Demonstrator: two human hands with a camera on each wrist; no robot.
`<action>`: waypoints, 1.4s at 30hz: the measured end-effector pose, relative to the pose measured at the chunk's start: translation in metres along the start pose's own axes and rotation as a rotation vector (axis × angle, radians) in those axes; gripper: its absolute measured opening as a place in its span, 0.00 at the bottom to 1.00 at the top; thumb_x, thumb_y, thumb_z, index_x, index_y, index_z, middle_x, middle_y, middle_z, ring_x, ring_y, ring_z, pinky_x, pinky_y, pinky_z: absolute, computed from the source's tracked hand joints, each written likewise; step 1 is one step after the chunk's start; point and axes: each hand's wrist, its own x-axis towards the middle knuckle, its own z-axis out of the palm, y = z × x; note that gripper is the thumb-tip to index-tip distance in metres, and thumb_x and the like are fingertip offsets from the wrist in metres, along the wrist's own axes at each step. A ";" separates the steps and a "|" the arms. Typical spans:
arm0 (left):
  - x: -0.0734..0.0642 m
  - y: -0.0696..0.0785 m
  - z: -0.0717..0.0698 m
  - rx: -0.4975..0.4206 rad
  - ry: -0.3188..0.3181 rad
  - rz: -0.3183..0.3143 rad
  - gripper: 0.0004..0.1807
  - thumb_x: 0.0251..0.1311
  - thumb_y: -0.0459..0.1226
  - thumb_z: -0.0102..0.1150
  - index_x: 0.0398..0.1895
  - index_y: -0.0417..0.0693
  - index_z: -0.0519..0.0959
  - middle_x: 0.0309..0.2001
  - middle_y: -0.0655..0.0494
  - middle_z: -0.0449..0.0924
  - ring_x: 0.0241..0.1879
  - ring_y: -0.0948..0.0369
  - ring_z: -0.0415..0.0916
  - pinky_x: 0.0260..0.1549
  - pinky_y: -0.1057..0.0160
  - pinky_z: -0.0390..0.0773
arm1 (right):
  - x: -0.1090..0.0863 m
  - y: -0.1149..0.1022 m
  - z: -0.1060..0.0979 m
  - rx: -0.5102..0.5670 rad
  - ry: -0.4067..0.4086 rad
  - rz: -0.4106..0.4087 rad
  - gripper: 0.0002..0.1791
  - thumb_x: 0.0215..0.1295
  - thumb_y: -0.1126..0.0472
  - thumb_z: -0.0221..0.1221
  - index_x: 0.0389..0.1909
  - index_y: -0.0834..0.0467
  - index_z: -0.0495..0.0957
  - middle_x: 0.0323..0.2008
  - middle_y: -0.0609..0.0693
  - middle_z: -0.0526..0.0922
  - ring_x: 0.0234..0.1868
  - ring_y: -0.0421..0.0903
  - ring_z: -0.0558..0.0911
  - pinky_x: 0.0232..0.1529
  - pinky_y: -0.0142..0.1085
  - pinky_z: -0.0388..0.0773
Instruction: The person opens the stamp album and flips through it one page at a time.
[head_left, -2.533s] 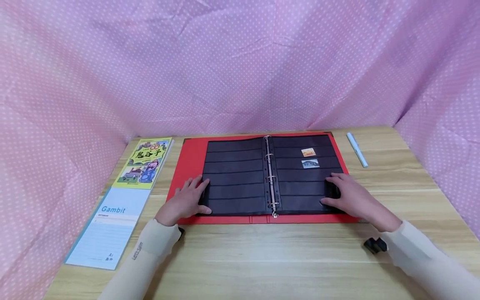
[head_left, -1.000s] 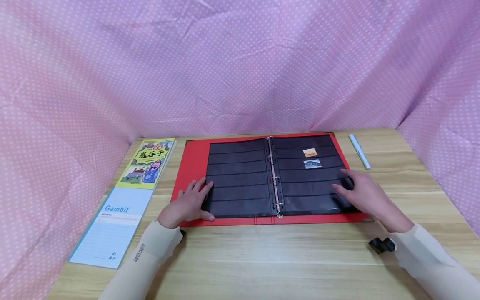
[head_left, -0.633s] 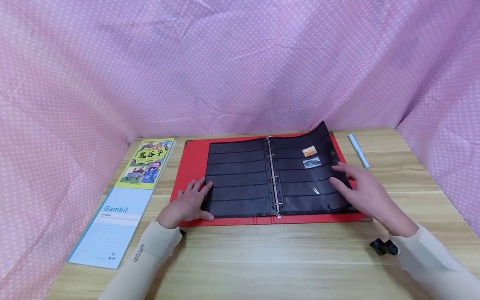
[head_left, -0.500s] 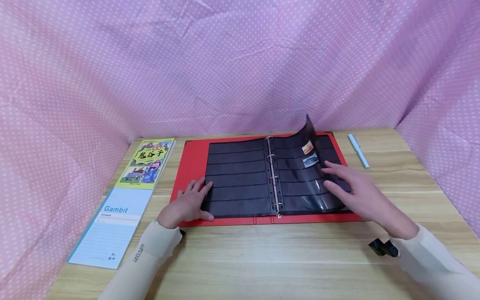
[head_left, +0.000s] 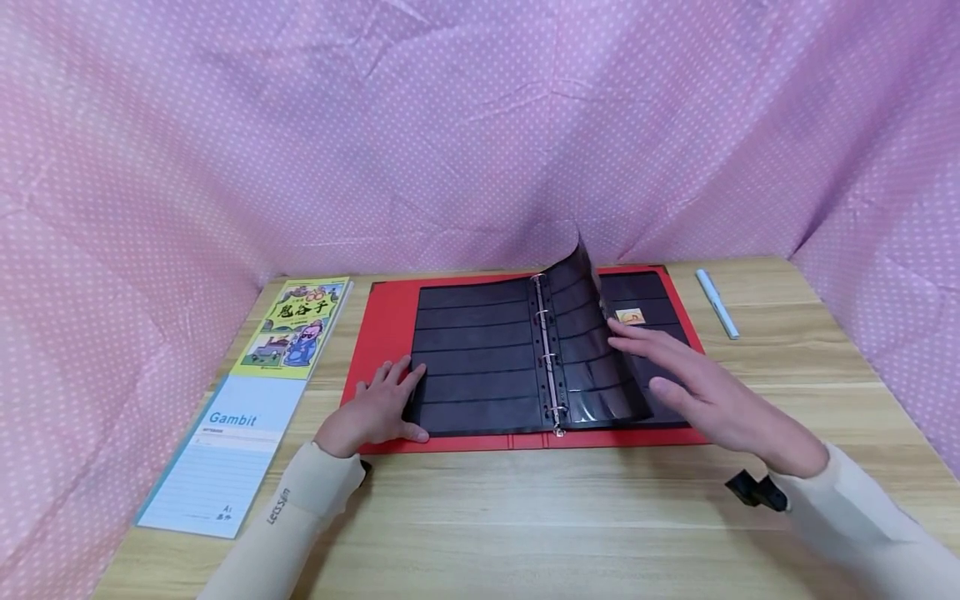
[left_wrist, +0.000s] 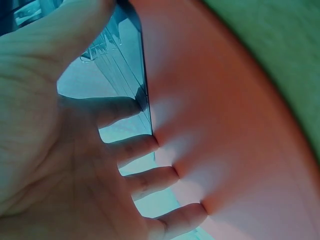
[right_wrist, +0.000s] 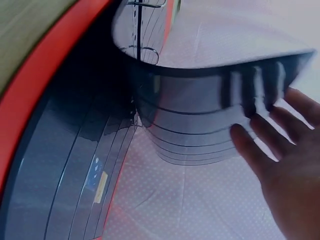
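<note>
A red ring-binder stamp album [head_left: 382, 325] lies spread on the wooden table with black pocket pages. My left hand [head_left: 375, 408] rests at its left side, fingers spread; in the left wrist view the fingertips [left_wrist: 192, 215] touch the red cover past the page edge. With extended fingers, my right hand [head_left: 712, 387] pushes a black page [head_left: 600, 367], which stands curved up from the rings [head_left: 550, 358]. Its fingertips [right_wrist: 257, 120] are against that page's back in the right wrist view. A small stamp [head_left: 631, 317] shows on the page underneath, partly beside the raised page.
On the left lie a yellow comic-style book [head_left: 288, 325] and a light blue notebook [head_left: 213, 458]. A light blue pen [head_left: 717, 303] is right of the album. Pink dotted cloth [head_left: 480, 142] hangs behind the table [head_left: 525, 525].
My right hand has lifted the right-hand page and swung it leftward, hiding its two stamps and uncovering another page with a stamp. The left hand has stayed by the album's left edge.
</note>
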 end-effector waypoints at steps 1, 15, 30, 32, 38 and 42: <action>0.000 0.000 0.000 0.001 0.000 0.002 0.60 0.39 0.54 0.74 0.75 0.51 0.50 0.73 0.42 0.41 0.69 0.39 0.39 0.59 0.32 0.50 | 0.002 -0.001 0.000 0.016 0.016 -0.025 0.25 0.70 0.61 0.48 0.68 0.56 0.64 0.70 0.54 0.57 0.70 0.54 0.54 0.66 0.31 0.49; 0.000 -0.001 0.001 -0.009 0.001 0.002 0.60 0.39 0.53 0.74 0.75 0.51 0.50 0.73 0.43 0.40 0.70 0.40 0.38 0.59 0.32 0.50 | 0.028 -0.010 0.000 0.108 0.172 -0.156 0.40 0.72 0.38 0.37 0.70 0.66 0.54 0.70 0.61 0.54 0.70 0.59 0.53 0.66 0.37 0.51; 0.000 0.000 0.000 -0.005 -0.002 0.003 0.60 0.39 0.54 0.74 0.75 0.51 0.50 0.73 0.43 0.40 0.70 0.40 0.38 0.59 0.32 0.50 | 0.031 0.000 0.029 0.093 -0.013 -0.017 0.32 0.72 0.52 0.47 0.73 0.53 0.52 0.72 0.48 0.53 0.68 0.49 0.60 0.60 0.39 0.64; 0.000 0.000 0.000 -0.003 -0.001 0.006 0.60 0.39 0.54 0.74 0.75 0.51 0.50 0.73 0.42 0.40 0.69 0.39 0.38 0.58 0.32 0.51 | 0.030 0.003 0.033 0.082 -0.045 0.047 0.32 0.70 0.57 0.49 0.73 0.49 0.52 0.72 0.44 0.53 0.68 0.45 0.60 0.60 0.42 0.66; -0.001 -0.002 0.000 0.003 0.012 0.020 0.60 0.39 0.53 0.74 0.75 0.50 0.50 0.73 0.42 0.40 0.69 0.39 0.39 0.58 0.31 0.51 | 0.028 0.012 0.043 0.077 -0.127 0.145 0.32 0.70 0.60 0.53 0.72 0.43 0.55 0.71 0.38 0.55 0.68 0.40 0.59 0.59 0.48 0.66; -0.001 -0.003 0.001 -0.002 0.021 0.035 0.60 0.40 0.54 0.73 0.74 0.48 0.50 0.73 0.41 0.40 0.69 0.39 0.38 0.58 0.31 0.50 | 0.027 0.017 0.049 0.040 -0.173 0.172 0.29 0.71 0.53 0.52 0.70 0.41 0.58 0.70 0.37 0.55 0.68 0.39 0.57 0.61 0.46 0.64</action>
